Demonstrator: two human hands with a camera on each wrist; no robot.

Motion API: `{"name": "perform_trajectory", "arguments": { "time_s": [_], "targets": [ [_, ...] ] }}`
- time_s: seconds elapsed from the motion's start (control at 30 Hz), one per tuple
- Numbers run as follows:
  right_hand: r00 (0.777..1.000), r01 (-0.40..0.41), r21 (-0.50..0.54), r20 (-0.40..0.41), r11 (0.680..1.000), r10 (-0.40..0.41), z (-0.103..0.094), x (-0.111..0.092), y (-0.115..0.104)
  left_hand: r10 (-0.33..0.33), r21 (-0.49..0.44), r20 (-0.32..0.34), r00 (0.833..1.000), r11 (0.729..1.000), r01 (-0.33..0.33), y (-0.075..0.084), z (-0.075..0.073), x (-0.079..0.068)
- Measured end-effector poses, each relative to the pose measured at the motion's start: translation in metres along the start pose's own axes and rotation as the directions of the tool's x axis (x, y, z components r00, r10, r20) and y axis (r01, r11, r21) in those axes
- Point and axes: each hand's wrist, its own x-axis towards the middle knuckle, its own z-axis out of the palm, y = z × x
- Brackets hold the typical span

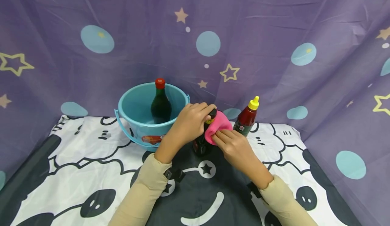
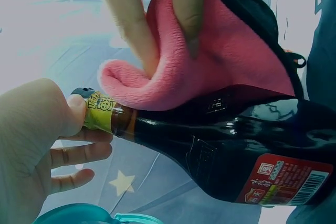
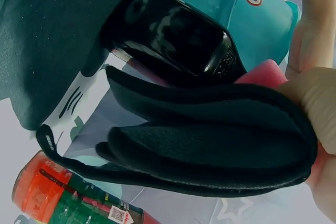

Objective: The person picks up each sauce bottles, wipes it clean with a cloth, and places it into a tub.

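Note:
My left hand grips a dark sauce bottle at its yellow-banded neck and dark cap, thumb near the top. The bottle stands on the patterned cloth, a red label low on its side. A pink fuzzy cleaning cloth is pinched in my right hand and lies along the bottle's neck and shoulder. In the left wrist view, thumb and finger squeeze a fold of its pink side. Its black backing and small hanging loop fill the right wrist view, partly covering the bottle.
Left of the hands stands a light blue bucket with a green red-capped bottle inside. A red sauce bottle with a yellow nozzle cap stands close behind the right hand. Behind everything hangs a purple curtain.

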Motion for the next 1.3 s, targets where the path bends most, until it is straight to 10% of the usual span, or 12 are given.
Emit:
{"name": "perform_trajectory", "arguments": {
  "time_s": [0.53,1.3],
  "targets": [
    [0.971,-0.007,0.028,0.239,1.000,0.000,0.003,-0.008,-0.003,-0.016,-0.031,0.029,0.999,0.999,0.017,0.006,0.000,-0.001],
    [0.936,0.026,0.064,0.350,0.998,-0.046,0.010,-0.004,-0.011,-0.020,-0.003,0.040,0.999,1.000,0.021,0.002,-0.002,-0.001]
  ]
}}
